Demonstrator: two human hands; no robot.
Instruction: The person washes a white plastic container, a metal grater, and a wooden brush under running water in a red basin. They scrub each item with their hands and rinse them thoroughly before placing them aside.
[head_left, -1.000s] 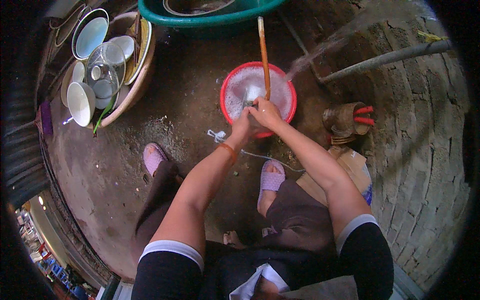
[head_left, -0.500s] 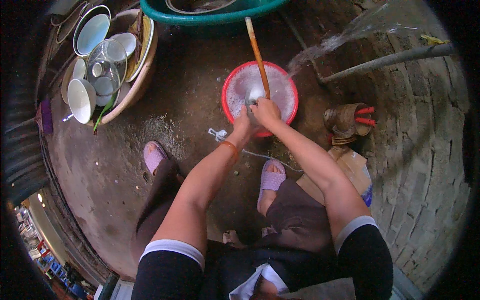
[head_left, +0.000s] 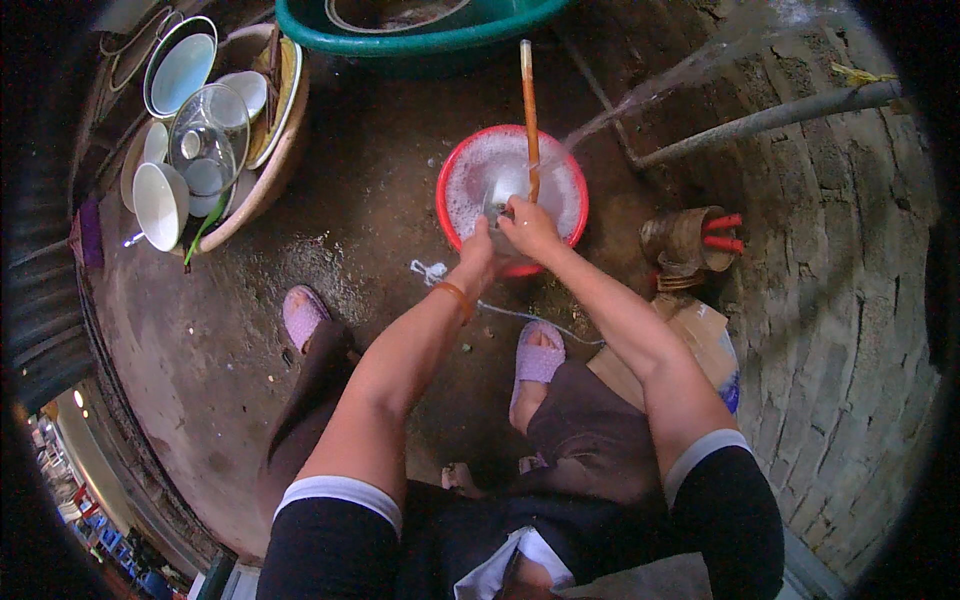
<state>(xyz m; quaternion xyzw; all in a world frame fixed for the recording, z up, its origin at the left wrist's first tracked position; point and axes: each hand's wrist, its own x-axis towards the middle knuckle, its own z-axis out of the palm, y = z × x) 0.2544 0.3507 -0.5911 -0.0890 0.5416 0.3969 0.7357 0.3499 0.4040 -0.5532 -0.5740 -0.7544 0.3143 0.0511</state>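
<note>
My left hand [head_left: 478,250] and my right hand [head_left: 532,228] are together over the near side of a red basin [head_left: 441,200] of foamy water. Between them is a long-handled utensil [head_left: 531,110]. Its orange-brown stick points away from me past the basin's far rim, and a shiny grey metal part shows near my fingers. Both hands are closed on the metal end; its exact kind and shape are partly hidden by my fingers and the glare.
A large beige tub [head_left: 262,200] at the far left holds bowls, a glass lid and chopsticks. A green tub [head_left: 430,40] stands at the far edge. On the right are a grey pipe [head_left: 770,125], a brown container with red handles [head_left: 690,240], flattened cardboard [head_left: 690,330] and a brick wall [head_left: 840,300].
The utensil's stick has swung slightly right and stands more upright in view. Both hands stay closed at its metal end over the basin. The view has shifted slightly.
</note>
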